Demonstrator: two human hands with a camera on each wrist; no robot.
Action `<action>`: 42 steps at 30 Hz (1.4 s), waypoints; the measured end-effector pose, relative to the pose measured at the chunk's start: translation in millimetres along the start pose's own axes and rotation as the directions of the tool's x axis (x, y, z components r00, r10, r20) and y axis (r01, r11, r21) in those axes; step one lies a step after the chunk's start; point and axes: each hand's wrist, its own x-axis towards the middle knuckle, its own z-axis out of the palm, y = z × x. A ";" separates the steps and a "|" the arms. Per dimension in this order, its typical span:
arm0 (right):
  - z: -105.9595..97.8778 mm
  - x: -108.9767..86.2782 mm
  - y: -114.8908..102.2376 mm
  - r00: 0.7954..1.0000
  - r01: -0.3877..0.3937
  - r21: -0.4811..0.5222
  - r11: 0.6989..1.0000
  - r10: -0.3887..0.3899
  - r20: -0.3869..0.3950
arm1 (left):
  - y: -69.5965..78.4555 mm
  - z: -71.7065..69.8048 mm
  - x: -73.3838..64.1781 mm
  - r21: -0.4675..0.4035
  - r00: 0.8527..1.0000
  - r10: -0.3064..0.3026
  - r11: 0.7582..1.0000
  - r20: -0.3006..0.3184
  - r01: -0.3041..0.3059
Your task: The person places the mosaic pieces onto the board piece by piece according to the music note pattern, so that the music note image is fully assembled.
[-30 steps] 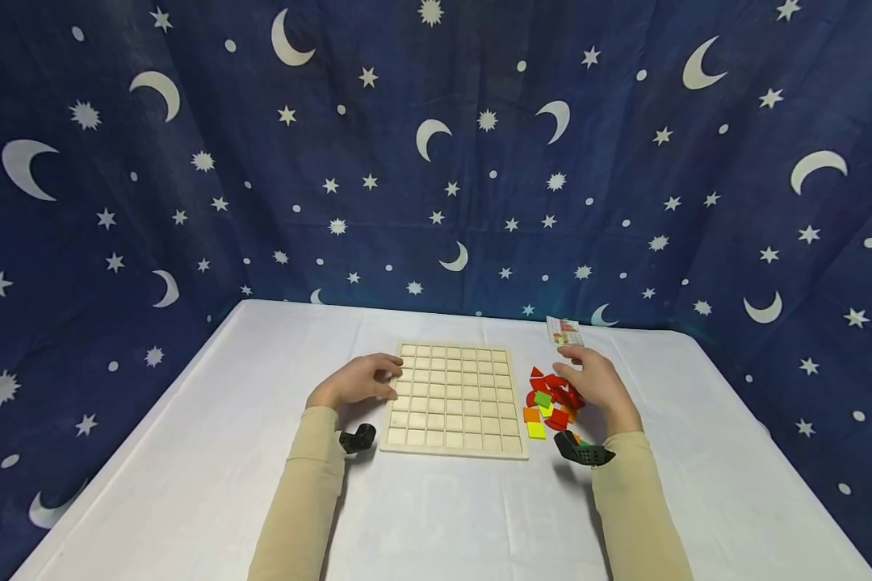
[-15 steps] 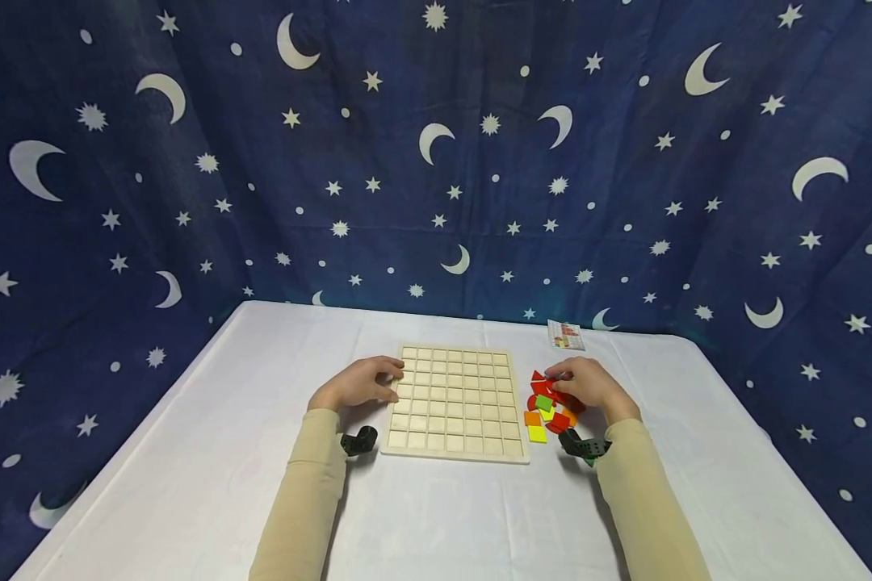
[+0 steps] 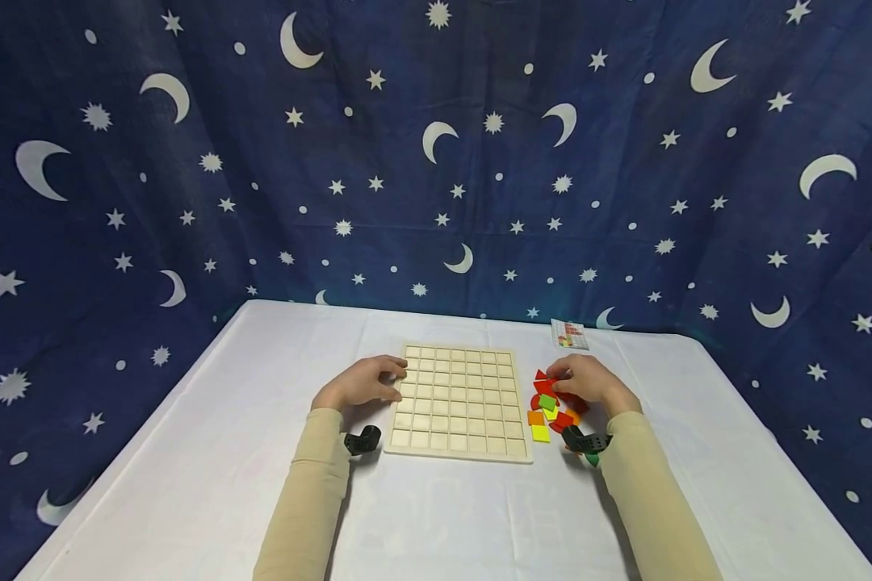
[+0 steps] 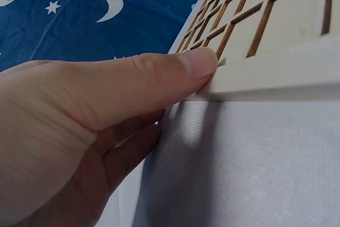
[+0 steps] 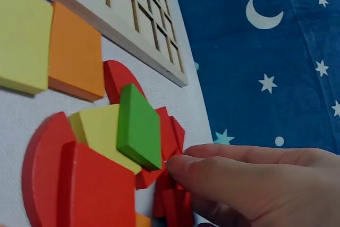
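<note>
My left hand [image 3: 363,381] touches the left edge of a pale wooden grid board [image 3: 458,414]. In the left wrist view its thumb [image 4: 199,62] rests on the board's rim, the other fingers loosely bent beside it. At the board's right, my right hand [image 3: 592,381] reaches into a pile of flat coloured wooden blocks. Its thumb [image 5: 183,166] and index finger lie right at several red blocks [image 5: 172,131]; I cannot tell whether they pinch one. A green square block [image 5: 141,128] lies over a yellow one [image 5: 98,131] close by. The hand hides some of the pile.
An orange square block [image 3: 536,418] and a yellow square block [image 3: 541,434] lie between pile and board. A printed pattern card [image 3: 570,334] lies near the table's [image 3: 320,327] back edge. Beneath the right wrist camera [image 3: 584,440] a green piece [image 3: 593,460] shows. A starry curtain [image 3: 436,177] surrounds the table.
The right hand has come down from above the pile's far side, leftward onto the red blocks, and has hardly moved in the last half second. The left hand stays at the board.
</note>
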 end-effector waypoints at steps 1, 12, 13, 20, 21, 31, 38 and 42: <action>0.3 1.2 0.1 1.000 0.002 -0.004 1.000 -0.002 -0.011 | -0.2 -0.2 0.2 0.002 1.000 -0.001 1.000 0.001 0.001; -2.0 3.2 3.4 0.999 -0.052 0.006 0.999 0.052 -0.001 | 1.5 -1.0 -0.6 0.011 1.000 0.001 1.000 0.001 -0.001; -1.9 3.6 3.3 0.999 -0.052 0.006 0.999 0.052 0.001 | 1.7 -1.0 -0.9 0.013 1.000 -0.001 1.000 0.002 0.001; 0.2 7.7 6.0 0.999 -0.046 -0.003 0.999 0.046 -0.028 | 2.2 -1.2 -2.4 0.009 1.000 0.004 1.000 -0.008 -0.004; 0.4 7.9 6.8 0.998 -0.051 -0.004 0.999 0.051 -0.031 | 2.5 -1.2 -2.5 0.004 1.000 0.005 1.000 -0.007 -0.005; 0.8 10.1 7.5 0.998 -0.026 -0.040 0.999 0.024 -0.055 | 1.7 -0.9 -2.1 0.007 1.000 -0.011 1.000 -0.005 0.012; -6.0 19.4 -11.8 0.993 0.021 -0.099 0.995 -0.032 -0.114 | 1.3 -1.2 -1.1 0.002 1.000 -0.016 1.000 -0.006 0.016; 0.9 35.6 -33.9 0.983 0.110 -0.010 0.994 -0.110 -0.144 | 0.9 -1.2 -0.3 0.000 1.000 -0.011 1.000 0.003 0.011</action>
